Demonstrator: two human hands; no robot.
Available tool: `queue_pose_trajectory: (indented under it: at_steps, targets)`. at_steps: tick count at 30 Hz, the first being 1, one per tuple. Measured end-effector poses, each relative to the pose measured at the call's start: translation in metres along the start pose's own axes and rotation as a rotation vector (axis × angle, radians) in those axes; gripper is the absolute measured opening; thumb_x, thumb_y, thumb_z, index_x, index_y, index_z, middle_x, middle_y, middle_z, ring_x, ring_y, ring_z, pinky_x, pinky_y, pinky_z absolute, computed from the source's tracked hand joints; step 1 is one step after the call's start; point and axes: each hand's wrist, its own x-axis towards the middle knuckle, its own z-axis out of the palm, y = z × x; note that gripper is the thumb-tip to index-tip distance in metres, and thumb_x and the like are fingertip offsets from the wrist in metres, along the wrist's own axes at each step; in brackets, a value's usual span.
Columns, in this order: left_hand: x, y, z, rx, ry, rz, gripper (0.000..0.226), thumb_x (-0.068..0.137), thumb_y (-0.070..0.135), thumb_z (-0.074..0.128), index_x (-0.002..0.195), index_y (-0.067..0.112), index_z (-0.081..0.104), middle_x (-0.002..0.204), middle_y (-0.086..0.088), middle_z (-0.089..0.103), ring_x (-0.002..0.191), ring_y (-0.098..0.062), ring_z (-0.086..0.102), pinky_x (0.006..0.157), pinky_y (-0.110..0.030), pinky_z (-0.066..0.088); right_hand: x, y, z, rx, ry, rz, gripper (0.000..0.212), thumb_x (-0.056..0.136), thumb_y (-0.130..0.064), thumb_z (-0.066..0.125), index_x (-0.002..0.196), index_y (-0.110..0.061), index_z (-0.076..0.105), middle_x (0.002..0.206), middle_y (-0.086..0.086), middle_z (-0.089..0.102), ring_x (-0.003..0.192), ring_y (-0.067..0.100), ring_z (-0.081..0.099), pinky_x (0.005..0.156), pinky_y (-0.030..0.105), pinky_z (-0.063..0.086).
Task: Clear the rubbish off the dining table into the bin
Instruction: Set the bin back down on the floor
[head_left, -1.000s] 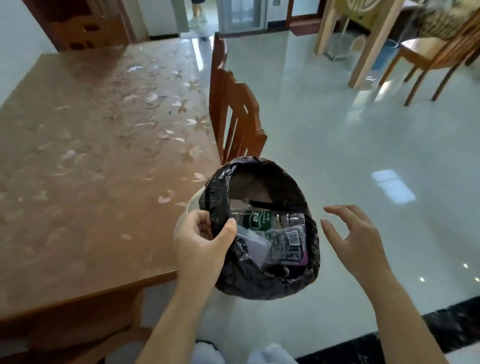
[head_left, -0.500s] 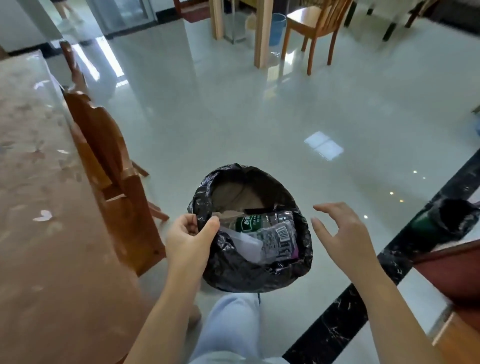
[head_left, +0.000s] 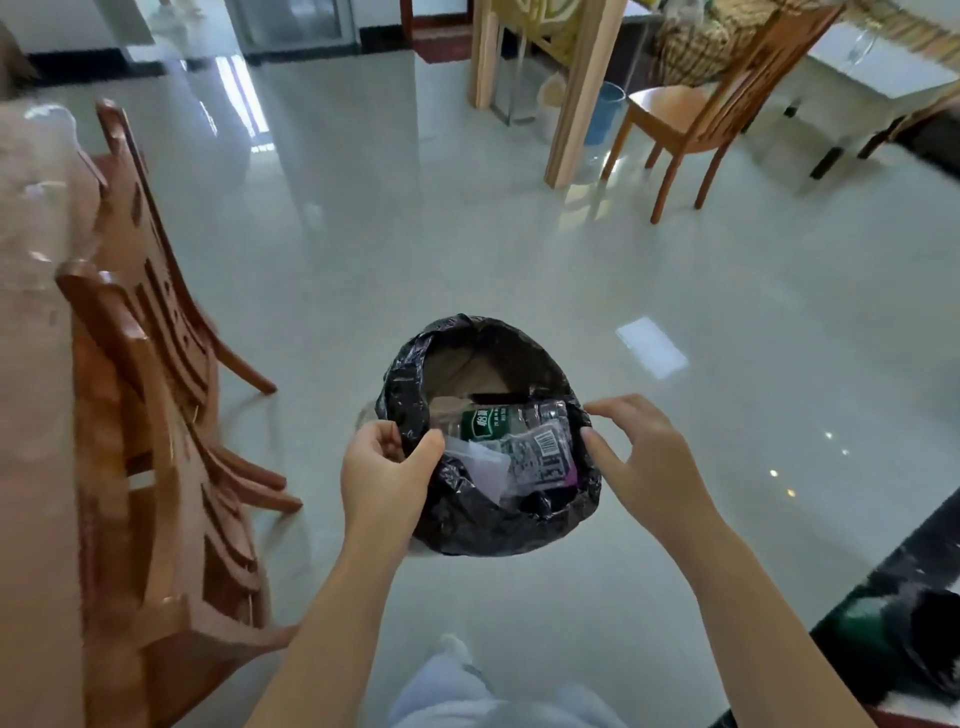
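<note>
A small bin lined with a black plastic bag (head_left: 467, 525) hangs in front of me above the pale floor. My left hand (head_left: 384, 467) grips the bin's left rim, thumb over the bag's edge. Inside lie a clear plastic bottle with a green label (head_left: 493, 418), a clear wrapper with a barcode (head_left: 545, 457) and a pale scrap. My right hand (head_left: 644, 462) hovers with fingers spread and bent at the bin's right rim; its thumb tip reaches the bag, and it holds nothing. The dining table (head_left: 31, 322) shows at the far left edge.
Two wooden chairs (head_left: 156, 415) stand along the table on my left. Another wooden chair (head_left: 696, 119), a wooden post (head_left: 582, 88) and a blue bucket (head_left: 605, 111) stand at the back. A dark green object (head_left: 893, 634) lies at the lower right on a black floor strip.
I have turned away from the table, which slid to the left edge of view. The bin stays in my left hand, and my right hand has come closer to its right rim.
</note>
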Motion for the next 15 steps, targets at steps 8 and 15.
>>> queue_pose_trajectory:
  at_steps: [8,15]
  targets:
    - [0.069,-0.006,0.002,0.101,0.274,-0.072,0.023,0.069,0.030,0.070,0.065,0.018,0.050,0.060,0.002,0.050,0.058,-0.017,0.048,0.055,-0.032,0.039,0.122,-0.015,0.054,0.058,-0.237,-0.192,0.020,0.083,-0.017,0.059,0.103,-0.013,0.062,0.101,0.002,0.061,0.096,0.018,0.054,0.083,0.024,0.038]
    - [0.108,-0.031,0.024,0.115,0.570,-0.279,0.022,0.074,0.024,0.070,0.074,0.009,0.054,0.065,-0.005,0.054,0.060,-0.020,0.050,0.054,-0.032,0.039,0.234,-0.022,0.126,0.062,-0.573,-0.439,0.022,0.085,-0.021,0.058,0.106,-0.015,0.061,0.103,-0.003,0.057,0.100,0.016,0.053,0.081,0.021,0.036]
